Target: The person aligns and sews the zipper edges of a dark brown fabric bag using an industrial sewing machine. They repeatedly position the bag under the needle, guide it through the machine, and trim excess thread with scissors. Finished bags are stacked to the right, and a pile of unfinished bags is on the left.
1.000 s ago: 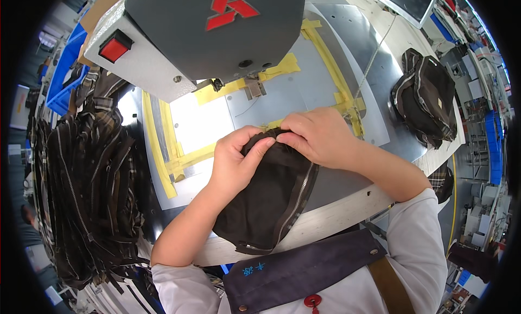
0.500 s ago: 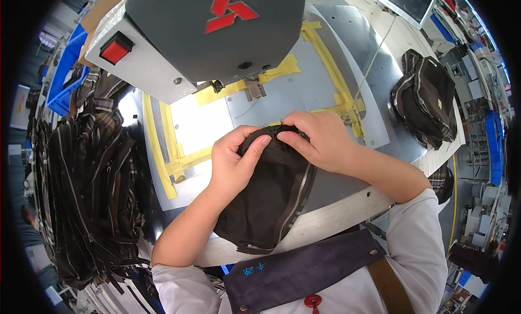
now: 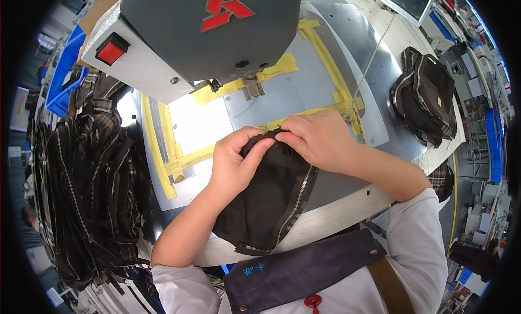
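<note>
Between my two hands hangs a dark brown fabric piece (image 3: 260,197) with a metal zipper (image 3: 298,201) down its right side. My left hand (image 3: 230,165) pinches the upper edge, its thumb on the near face. Close beside it, my right hand (image 3: 321,141) is closed on the same edge, thumb and fingers pressed together. Loose threads stick out at the gathered edge between the thumbs. The lower end of the piece lies over the table's front edge. Just beyond the hands is the sewing machine's head (image 3: 217,40), apart from the cloth.
A heap of dark zippered pieces (image 3: 92,184) hangs at the left, near a blue bin (image 3: 65,86). Yellow tape (image 3: 325,59) borders the metal work plate (image 3: 217,121). Folded brown pieces (image 3: 426,97) lie at the right. A cord (image 3: 374,53) runs below a screen (image 3: 410,2).
My right hand's fingers have shifted slightly along the fabric edge, bunching it more at the top. Both hands keep hold. The view has moved a little.
</note>
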`<state>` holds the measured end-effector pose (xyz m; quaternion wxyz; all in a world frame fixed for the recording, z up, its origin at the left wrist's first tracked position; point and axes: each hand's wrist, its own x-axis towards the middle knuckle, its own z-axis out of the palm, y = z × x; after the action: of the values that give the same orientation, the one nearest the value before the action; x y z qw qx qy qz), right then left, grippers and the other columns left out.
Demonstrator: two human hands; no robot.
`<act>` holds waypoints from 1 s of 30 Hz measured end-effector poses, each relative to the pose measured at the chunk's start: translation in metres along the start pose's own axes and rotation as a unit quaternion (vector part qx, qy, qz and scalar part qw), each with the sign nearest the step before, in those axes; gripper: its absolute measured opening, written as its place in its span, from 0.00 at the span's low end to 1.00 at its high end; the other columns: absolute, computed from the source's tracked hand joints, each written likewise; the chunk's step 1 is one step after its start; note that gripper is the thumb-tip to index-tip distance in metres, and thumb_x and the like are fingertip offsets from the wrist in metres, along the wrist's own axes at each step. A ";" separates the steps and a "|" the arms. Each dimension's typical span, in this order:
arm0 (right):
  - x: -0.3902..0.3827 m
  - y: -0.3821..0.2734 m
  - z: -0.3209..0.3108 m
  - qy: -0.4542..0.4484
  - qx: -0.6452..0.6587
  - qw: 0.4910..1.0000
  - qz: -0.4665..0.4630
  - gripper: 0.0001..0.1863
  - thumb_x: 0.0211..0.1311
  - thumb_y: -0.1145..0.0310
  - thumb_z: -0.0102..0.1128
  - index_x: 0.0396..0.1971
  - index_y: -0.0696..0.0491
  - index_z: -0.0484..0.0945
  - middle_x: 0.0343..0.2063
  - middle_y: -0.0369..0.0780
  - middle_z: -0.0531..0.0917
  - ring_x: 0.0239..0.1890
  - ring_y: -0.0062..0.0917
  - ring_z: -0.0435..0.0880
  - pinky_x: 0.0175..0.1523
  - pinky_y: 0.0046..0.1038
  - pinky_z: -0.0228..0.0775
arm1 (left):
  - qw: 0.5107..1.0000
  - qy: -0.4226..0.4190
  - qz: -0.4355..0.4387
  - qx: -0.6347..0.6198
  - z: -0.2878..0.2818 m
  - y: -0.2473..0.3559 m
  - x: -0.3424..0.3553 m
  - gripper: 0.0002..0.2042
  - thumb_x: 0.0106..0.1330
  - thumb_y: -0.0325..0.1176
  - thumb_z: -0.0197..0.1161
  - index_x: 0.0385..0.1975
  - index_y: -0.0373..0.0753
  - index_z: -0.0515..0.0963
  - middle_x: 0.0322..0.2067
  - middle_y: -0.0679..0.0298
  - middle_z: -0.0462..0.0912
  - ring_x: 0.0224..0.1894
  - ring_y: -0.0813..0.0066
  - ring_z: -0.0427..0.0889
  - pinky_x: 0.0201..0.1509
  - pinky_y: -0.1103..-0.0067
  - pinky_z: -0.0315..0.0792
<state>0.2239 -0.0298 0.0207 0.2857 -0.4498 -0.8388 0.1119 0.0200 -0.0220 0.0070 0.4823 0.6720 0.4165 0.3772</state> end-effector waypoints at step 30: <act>0.008 0.007 -0.006 -0.008 0.142 0.987 0.079 0.13 0.61 0.59 0.61 0.34 0.53 0.77 0.23 0.39 0.80 0.27 0.32 0.80 0.33 0.31 0.71 | 0.995 0.033 -0.009 -0.092 0.002 0.000 0.002 0.07 0.63 0.25 0.64 0.37 0.34 0.74 0.30 0.68 0.80 0.32 0.86 0.76 0.38 0.88 0.69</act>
<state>0.2284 -0.0195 0.0256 0.3299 -0.4690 -0.7784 0.2556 0.0226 -0.0208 0.0068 0.5316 0.6081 0.4017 0.4315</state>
